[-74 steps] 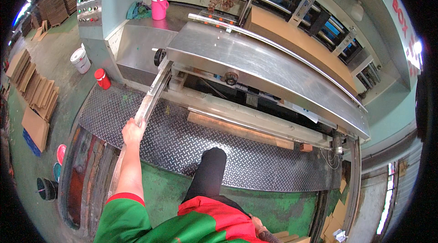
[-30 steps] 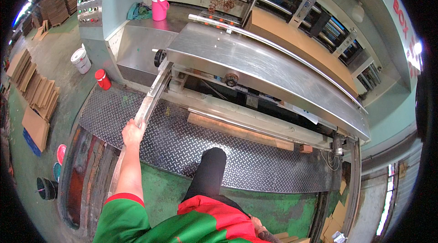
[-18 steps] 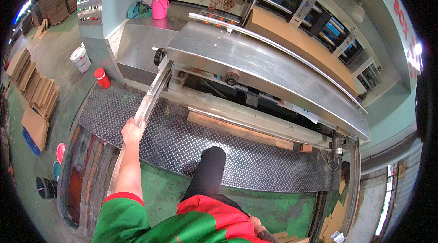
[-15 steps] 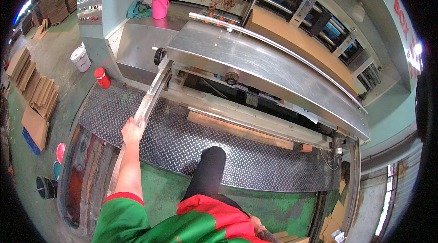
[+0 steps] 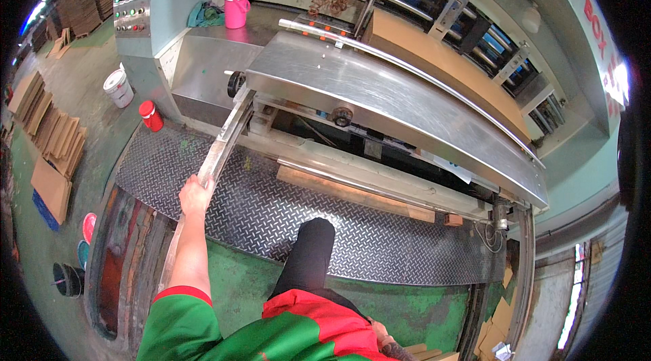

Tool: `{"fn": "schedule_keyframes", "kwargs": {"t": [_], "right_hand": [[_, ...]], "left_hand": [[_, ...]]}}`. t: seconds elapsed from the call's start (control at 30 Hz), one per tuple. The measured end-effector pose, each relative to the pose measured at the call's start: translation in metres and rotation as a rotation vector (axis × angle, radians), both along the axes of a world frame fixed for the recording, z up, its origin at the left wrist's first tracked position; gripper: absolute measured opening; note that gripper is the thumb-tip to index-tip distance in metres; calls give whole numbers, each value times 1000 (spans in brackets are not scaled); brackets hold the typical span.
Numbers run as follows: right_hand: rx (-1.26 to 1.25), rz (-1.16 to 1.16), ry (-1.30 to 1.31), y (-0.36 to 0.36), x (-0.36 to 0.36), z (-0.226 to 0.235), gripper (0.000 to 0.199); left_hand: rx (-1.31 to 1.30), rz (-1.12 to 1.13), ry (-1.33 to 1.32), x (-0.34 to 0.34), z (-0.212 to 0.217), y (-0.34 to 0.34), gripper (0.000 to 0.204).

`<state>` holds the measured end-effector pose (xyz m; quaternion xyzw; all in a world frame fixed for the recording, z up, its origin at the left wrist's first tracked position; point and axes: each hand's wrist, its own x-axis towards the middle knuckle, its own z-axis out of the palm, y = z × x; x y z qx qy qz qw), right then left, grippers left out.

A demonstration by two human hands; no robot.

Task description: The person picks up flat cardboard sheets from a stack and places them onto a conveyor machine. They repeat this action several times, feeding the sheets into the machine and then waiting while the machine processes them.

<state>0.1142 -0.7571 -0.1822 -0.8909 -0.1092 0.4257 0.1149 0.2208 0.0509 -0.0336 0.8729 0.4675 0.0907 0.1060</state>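
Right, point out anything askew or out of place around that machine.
Nothing looks damaged or spilled. A loose wooden plank lies on the tread-plate platform below the steel table. The left hand grips the side rail.

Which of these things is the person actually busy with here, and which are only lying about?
In hand:
- left hand gripping the long steel side rail
- curved steel machine table that the rail joins

Lying about:
- pink lidded jug
- white bucket
- red can
- flat brown cardboard stacks
- wooden plank
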Motion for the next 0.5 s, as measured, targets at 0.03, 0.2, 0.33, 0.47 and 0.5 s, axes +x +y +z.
{"fn": "schedule_keyframes", "kwargs": {"t": [0.03, 0.2, 0.33, 0.47, 0.5], "right_hand": [[10, 38, -13, -2, 0, -5, 84], [-15, 14, 14, -7, -1, -14, 84], [-9, -14, 22, -1, 0, -6, 84], [-47, -38, 23, 8, 1, 9, 83], [1, -20, 1, 10, 1, 12, 83]], "left_hand": [[1, 0, -5, 0, -1, 0, 70], [1, 3, -9, 0, -3, 1, 71], [-3, 5, 2, 0, -3, 2, 72], [9, 4, -5, -1, -4, 2, 73], [7, 1, -11, -1, -4, 2, 72]]}}
